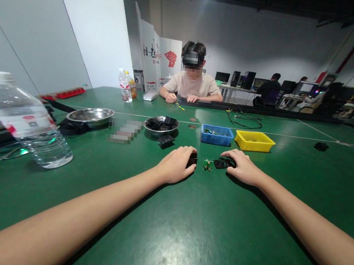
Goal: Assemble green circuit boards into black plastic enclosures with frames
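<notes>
My left hand [176, 164] rests on the green table with thumb and fingers closed around a black plastic case part [192, 160]. Opposite it, my right hand [242, 167] curls its thumb and fingers around a dark piece among the black plastic parts [220, 163], whose left end shows beyond the fingertips. Between both hands lies a small green circuit board piece [208, 165] with metal bits, touched by neither. Fingers hide much of both black parts.
Ahead are a steel bowl [153, 131] of black cases, one loose case [166, 141], a blue bin [216, 141] and a yellow bin [253, 145]. Leftward stand a steel dish [90, 115] and water bottle [49, 147]. A person [193, 83] works across the table near black cables [245, 123].
</notes>
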`<state>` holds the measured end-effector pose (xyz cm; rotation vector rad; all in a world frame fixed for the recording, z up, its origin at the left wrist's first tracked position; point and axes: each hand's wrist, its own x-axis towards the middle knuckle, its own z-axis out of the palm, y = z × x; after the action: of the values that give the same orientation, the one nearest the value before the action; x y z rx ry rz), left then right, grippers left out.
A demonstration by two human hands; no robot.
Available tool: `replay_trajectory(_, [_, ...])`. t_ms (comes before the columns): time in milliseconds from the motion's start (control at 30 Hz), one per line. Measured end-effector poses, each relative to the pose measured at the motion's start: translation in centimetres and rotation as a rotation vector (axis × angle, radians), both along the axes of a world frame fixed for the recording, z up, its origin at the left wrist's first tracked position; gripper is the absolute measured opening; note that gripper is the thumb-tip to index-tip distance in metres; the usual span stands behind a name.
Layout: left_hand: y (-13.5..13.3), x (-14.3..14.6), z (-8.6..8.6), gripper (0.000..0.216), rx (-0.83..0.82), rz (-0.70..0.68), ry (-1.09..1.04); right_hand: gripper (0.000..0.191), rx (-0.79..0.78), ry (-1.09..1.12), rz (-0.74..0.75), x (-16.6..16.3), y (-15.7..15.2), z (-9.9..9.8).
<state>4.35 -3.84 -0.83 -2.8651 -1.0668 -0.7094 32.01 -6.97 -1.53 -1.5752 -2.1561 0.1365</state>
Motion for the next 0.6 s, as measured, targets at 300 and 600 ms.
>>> replay_trajectory(300, [-0.05, -0.03, 0.04, 0.033, 0.017, 0.01, 0.011, 0.038, -0.008, 0.004, -0.161, -0.28, 0.17, 0.32])
replay_trajectory(600, [0.03, -0.07, 0.05, 0.037, -0.025, -0.014, 0.007, 0.041, 0.353, 0.226, -0.128, -0.77, -0.08, 0.84])
